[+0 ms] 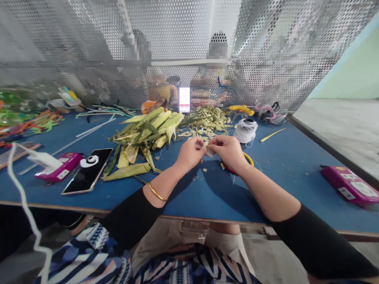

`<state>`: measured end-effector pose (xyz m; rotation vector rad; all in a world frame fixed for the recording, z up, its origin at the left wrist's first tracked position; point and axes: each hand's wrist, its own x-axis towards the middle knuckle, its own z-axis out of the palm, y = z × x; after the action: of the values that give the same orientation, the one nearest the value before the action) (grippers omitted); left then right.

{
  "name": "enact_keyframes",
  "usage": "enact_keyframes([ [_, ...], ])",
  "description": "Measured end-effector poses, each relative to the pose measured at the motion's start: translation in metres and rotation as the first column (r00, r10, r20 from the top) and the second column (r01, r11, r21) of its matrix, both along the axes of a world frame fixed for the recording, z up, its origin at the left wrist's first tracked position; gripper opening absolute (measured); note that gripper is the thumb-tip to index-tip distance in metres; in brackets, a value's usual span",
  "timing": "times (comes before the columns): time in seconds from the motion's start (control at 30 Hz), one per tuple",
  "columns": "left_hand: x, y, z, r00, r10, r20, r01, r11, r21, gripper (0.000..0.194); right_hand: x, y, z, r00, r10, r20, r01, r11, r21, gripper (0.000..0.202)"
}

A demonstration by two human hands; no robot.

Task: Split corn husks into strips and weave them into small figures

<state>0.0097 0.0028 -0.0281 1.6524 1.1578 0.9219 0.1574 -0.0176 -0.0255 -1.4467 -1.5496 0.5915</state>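
Observation:
My left hand (190,154) and my right hand (227,150) meet fingertip to fingertip over the blue table. Both are pinched on a small pale piece of corn husk (206,145), mostly hidden by the fingers. Partly under my right hand lies a red and yellow looped object (249,159), its kind unclear. A spool of white thread (246,131) stands just beyond that hand. To the left of my left hand is a heap of green-yellow corn husks (160,126). Cut husk scraps (211,120) are piled behind my hands.
A phone (87,173) and a purple power strip (63,166) with a white plug and cable lie at left. Another purple power strip (351,183) sits at right. A lit phone (184,98) stands against the perforated metal screen (183,35); people are behind it.

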Motion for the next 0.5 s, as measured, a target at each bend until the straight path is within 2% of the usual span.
enact_keyframes([
  [0.17, -0.0017, 0.0006, 0.0011, 0.994, 0.018, -0.111, -0.012, 0.999, 0.050, 0.018, 0.0014, -0.0009, 0.0023, 1.000, 0.025, 0.016, -0.025, 1.000, -0.013, 0.011],
  [0.4, -0.0018, -0.0014, 0.0041, 0.980, -0.029, -0.198, 0.039, 0.998, 0.046, 0.019, 0.0021, -0.0008, 0.0023, 1.000, 0.001, 0.017, -0.001, 1.000, 0.005, 0.019],
  [0.5, -0.0023, -0.0011, 0.0049, 0.969, -0.052, -0.241, 0.065, 0.997, 0.045, 0.021, 0.0020, -0.0013, 0.0031, 0.997, 0.055, 0.056, -0.056, 0.998, 0.010, 0.023],
])
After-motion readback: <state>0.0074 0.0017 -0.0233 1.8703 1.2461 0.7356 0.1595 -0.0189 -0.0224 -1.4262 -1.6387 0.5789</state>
